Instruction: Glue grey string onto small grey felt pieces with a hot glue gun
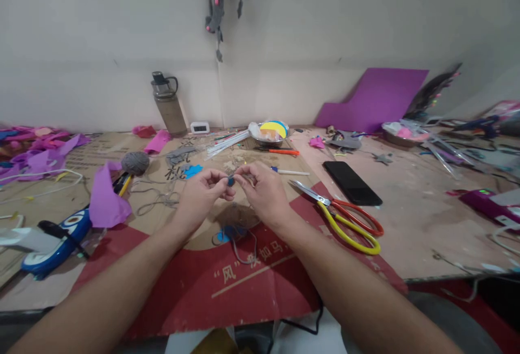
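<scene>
My left hand (pixel 205 191) and my right hand (pixel 262 189) meet over the cardboard, thumbs and fingers pinched together. Between them is a small blue piece (pixel 231 181), gripped from both sides; its exact kind is too small to make out. Grey yarn (pixel 246 262) lies in a loop below my hands, beside a round blue piece (pixel 225 235) on the cardboard. Another blue cutout (pixel 192 171) rests just beyond my left hand. To the right of my right hand lie scissors (pixel 325 201) with one red and one yellow handle, blades slightly apart.
A ball of grey yarn (pixel 135 163), purple felt (pixel 108 194) and a blue-and-white tool (pixel 60 246) occupy the left. A black phone (pixel 352 182) lies to the right. Along the wall stand a bottle (pixel 170 107), a small white clock (pixel 200 127) and a bowl (pixel 268 141).
</scene>
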`<state>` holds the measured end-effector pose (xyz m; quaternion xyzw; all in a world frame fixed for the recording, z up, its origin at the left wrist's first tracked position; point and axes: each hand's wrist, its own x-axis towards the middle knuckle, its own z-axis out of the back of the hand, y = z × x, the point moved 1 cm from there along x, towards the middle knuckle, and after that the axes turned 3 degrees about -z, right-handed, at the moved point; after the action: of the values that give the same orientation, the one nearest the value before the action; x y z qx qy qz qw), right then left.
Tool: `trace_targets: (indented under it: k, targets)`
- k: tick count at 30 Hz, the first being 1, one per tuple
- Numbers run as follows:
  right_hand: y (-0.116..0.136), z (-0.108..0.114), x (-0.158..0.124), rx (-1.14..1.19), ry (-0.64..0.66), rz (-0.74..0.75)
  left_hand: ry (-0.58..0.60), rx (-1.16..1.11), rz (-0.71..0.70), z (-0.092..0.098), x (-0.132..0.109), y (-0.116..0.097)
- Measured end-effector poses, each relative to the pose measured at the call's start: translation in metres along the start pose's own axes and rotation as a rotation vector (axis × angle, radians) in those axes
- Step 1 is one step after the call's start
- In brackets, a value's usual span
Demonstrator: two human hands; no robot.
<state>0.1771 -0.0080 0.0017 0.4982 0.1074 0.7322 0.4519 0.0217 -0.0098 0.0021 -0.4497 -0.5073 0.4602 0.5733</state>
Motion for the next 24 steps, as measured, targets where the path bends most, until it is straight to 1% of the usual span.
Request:
trace_targets:
  k: [4, 7, 9, 11, 14, 16, 19, 24]
  targets:
    - [-0.004, -0.0019, 0.0019, 0.008, 0.065, 0.029, 0.049, 0.051, -0.014, 0.002, 0.0019, 0.0009]
    - [-0.0055, -0.0031, 0.0045, 0.029, 0.125, -0.014, 0.076, 0.096, -0.036, 0.0038, 0.0034, 0.001]
    - [-0.006, -0.0039, 0.0059, 0.03, 0.143, -0.055, 0.096, 0.106, -0.036, 0.0045, 0.0044, 0.0011]
    - [-0.0063, -0.0045, 0.0065, 0.017, 0.148, -0.084, 0.123, 0.069, -0.014, 0.0047, 0.0054, 0.0017]
    - [-0.0067, -0.0053, 0.006, 0.002, 0.164, -0.109, 0.16, -0.052, 0.058, 0.0049, 0.0069, 0.0029]
    - [-0.0068, -0.0059, 0.0055, 0.008, 0.182, -0.12, 0.183, -0.083, 0.094, 0.0055, 0.0075, 0.0032]
    - [-0.0066, -0.0073, 0.005, -0.005, 0.213, -0.123, 0.199, 0.041, 0.076, 0.0075, 0.0078, 0.0018]
    - [-0.0062, -0.0103, 0.0024, -0.131, 0.227, -0.068, 0.138, 0.375, -0.067, 0.0098, 0.0058, -0.0029]
